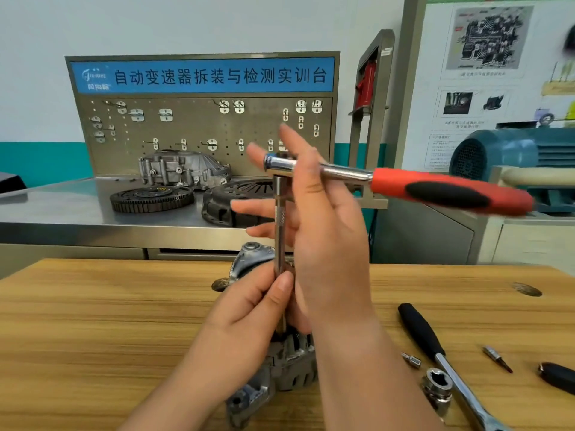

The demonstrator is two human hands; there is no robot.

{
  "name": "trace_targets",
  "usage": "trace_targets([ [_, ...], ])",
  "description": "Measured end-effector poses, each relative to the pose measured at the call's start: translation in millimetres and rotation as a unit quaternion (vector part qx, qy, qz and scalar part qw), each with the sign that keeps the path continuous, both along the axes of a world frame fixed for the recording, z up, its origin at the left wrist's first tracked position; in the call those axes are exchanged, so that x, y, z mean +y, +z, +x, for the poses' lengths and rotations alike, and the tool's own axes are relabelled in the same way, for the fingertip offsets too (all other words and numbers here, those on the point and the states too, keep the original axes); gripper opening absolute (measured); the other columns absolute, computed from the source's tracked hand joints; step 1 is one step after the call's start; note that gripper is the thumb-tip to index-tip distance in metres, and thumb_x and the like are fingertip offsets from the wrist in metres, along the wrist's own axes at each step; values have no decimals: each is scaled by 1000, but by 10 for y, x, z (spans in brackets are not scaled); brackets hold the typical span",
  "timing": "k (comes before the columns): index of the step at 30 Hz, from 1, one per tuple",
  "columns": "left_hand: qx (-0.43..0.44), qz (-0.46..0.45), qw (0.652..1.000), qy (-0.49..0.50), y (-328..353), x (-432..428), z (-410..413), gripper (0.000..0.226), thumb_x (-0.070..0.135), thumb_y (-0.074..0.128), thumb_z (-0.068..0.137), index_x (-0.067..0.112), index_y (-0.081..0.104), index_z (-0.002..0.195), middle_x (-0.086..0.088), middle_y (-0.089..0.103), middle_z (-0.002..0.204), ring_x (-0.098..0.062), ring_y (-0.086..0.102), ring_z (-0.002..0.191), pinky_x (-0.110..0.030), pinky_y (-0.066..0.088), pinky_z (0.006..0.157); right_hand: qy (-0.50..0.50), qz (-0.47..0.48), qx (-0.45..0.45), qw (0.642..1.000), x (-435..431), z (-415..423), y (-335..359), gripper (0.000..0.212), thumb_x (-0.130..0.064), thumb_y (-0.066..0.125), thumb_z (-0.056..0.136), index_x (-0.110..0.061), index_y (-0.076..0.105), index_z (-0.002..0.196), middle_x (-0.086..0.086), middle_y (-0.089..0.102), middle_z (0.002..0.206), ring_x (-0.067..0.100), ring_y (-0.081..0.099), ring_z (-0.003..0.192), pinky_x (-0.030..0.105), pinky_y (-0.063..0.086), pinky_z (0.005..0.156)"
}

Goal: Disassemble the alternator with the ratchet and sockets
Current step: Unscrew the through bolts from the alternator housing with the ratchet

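The grey alternator (280,371) stands on the wooden bench (93,331), mostly behind my arms. A ratchet with a red and black handle (448,191) sits on a long steel extension bar (280,225) that runs straight down to the alternator. My left hand (249,309) pinches the lower part of the bar between thumb and fingers. My right hand (314,213) is raised beside the ratchet head (280,164), fingers spread and straight, the chrome shank resting across them. The socket at the bar's foot is hidden.
On the bench at the right lie a black-handled ratchet (435,353), a large loose socket (437,388), two small bits (410,359) (497,357) and a dark object (557,376). Behind stands a steel training bench with a flywheel (152,199), clutch cover (236,197) and housing (183,171).
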State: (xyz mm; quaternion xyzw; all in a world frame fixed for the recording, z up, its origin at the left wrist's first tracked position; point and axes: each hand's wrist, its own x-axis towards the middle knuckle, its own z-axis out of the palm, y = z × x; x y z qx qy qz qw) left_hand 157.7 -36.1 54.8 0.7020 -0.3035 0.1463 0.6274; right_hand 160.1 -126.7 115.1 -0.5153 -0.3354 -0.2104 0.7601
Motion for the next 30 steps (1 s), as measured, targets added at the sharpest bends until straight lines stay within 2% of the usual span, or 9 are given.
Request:
trace_targets([
  [3, -3, 12, 1000, -6, -38, 19, 27, 29, 36, 44, 89, 24, 67, 100, -11, 70, 94, -22, 66, 89, -20, 53, 75, 11, 18, 33, 999, -14, 11, 15, 42, -50, 39, 91, -31, 60, 122, 2, 72, 105, 21, 72, 81, 23, 55, 58],
  [6, -16, 38, 998, 37, -31, 31, 25, 27, 35, 42, 89, 24, 65, 93, -1, 71, 82, -19, 65, 78, -24, 51, 73, -54, -10, -24, 998, -15, -11, 32, 29, -38, 48, 94, -37, 62, 119, 15, 60, 97, 25, 62, 76, 25, 54, 63],
  [9, -21, 26, 998, 59, -21, -14, 8, 24, 30, 48, 95, 28, 68, 82, 10, 68, 65, -4, 58, 62, -7, 44, 59, -97, -52, -113, 988, -51, -39, 73, 38, -21, 57, 93, -33, 54, 129, -4, 67, 112, 13, 64, 101, 41, 57, 84],
  [11, -8, 38, 996, 83, -18, -29, -14, 39, 19, 51, 95, 42, 70, 69, 23, 63, 54, 9, 56, 54, 1, 40, 56, -68, -68, -110, 989, -81, -46, 96, 39, -22, 59, 90, -32, 55, 128, -7, 63, 119, 23, 62, 104, 47, 55, 78],
  [13, -12, 34, 998, 59, -9, -25, -24, 32, 21, 48, 97, 35, 71, 78, 16, 67, 61, 1, 60, 58, -5, 45, 61, -26, -59, -77, 995, -76, -40, 97, 32, -28, 55, 91, -35, 54, 122, -7, 64, 122, 21, 65, 105, 40, 59, 75],
  [16, 6, 18, 1000, 5, -41, 26, 12, 33, 34, 43, 91, 10, 64, 101, -12, 72, 86, -29, 66, 84, -39, 54, 81, 46, -14, 5, 999, -49, -12, 74, 34, -40, 41, 92, -30, 57, 121, -1, 69, 118, 17, 71, 87, 26, 55, 64],
  [21, -12, 21, 1000, -5, 9, 20, 14, 29, 26, 44, 91, 5, 62, 85, 3, 66, 65, -5, 62, 64, -13, 46, 65, 26, -8, 23, 999, -44, 7, 39, 33, -45, 44, 91, -32, 66, 112, 8, 72, 106, 20, 70, 83, 27, 55, 64],
  [26, -9, 20, 1000, 2, -7, 20, 56, 32, 32, 48, 92, 5, 63, 88, 3, 68, 64, -7, 61, 63, -15, 44, 64, -18, -47, -72, 996, -82, -18, 82, 28, -25, 58, 91, -41, 60, 113, -6, 68, 114, 20, 67, 89, 26, 57, 68],
  [30, 11, 13, 1000, -11, -13, 35, 50, 35, 34, 44, 90, 5, 63, 94, -5, 70, 71, -17, 65, 69, -25, 50, 72, 8, -30, -17, 999, -71, -25, 80, 28, -37, 53, 90, -36, 59, 117, 1, 69, 114, 15, 70, 82, 22, 55, 63],
])
